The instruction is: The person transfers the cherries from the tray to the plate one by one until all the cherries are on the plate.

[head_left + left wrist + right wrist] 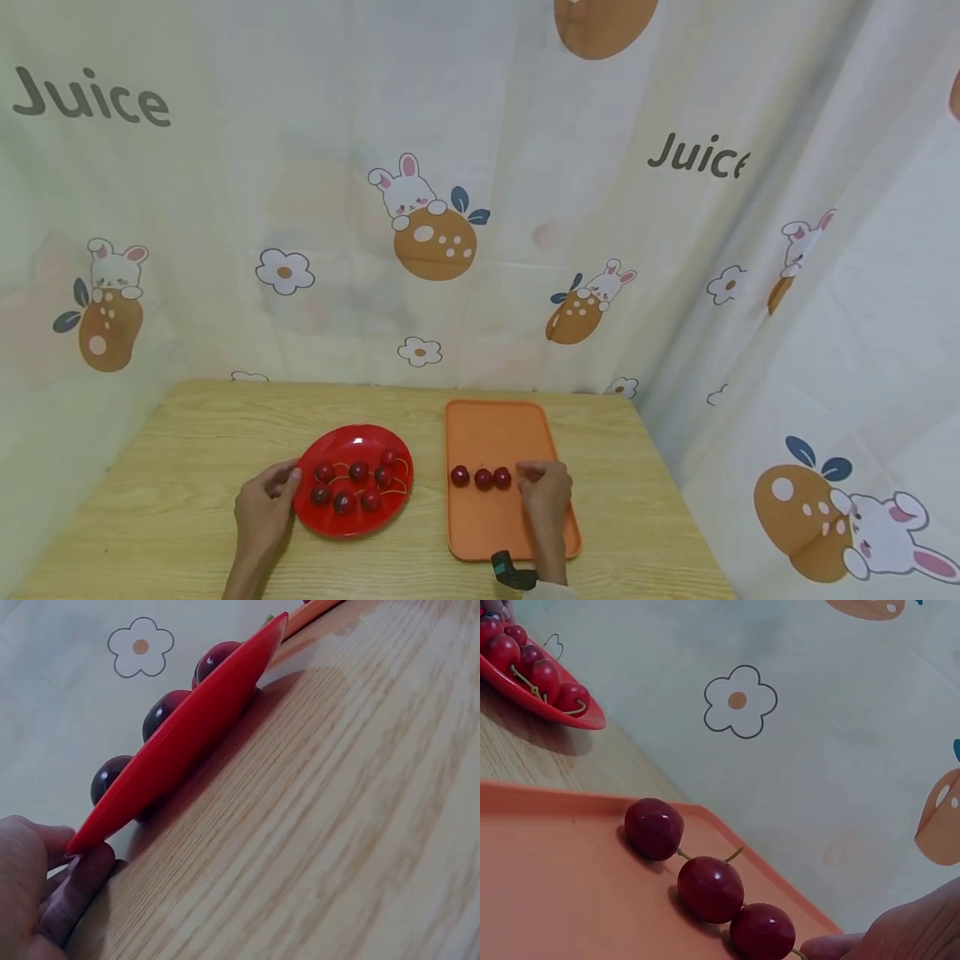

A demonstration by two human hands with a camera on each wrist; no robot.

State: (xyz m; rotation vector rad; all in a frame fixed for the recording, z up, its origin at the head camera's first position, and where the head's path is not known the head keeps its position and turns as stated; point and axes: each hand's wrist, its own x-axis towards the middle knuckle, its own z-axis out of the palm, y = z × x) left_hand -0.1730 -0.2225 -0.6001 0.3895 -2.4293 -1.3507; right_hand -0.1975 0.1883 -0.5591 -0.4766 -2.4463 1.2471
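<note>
My left hand (264, 510) pinches the near-left rim of a round red plate (318, 525), thumb on top and fingers beneath in the left wrist view. Several dark red cherries (359, 472) with stems lie on that plate. Across an orange tray (498, 525), three cherries sit in a row: a left one (654, 829), a middle one (711, 889) and a right one (763, 932). At the right end of this row my right hand (545, 493) pinches the stem of the right cherry, which rests on the tray.
Both the plate and the tray stand on a light wooden table (225, 417), the tray to the right of the plate. A printed curtain (330, 208) hangs behind the table and along its sides. A black device (513, 572) is strapped at my right wrist.
</note>
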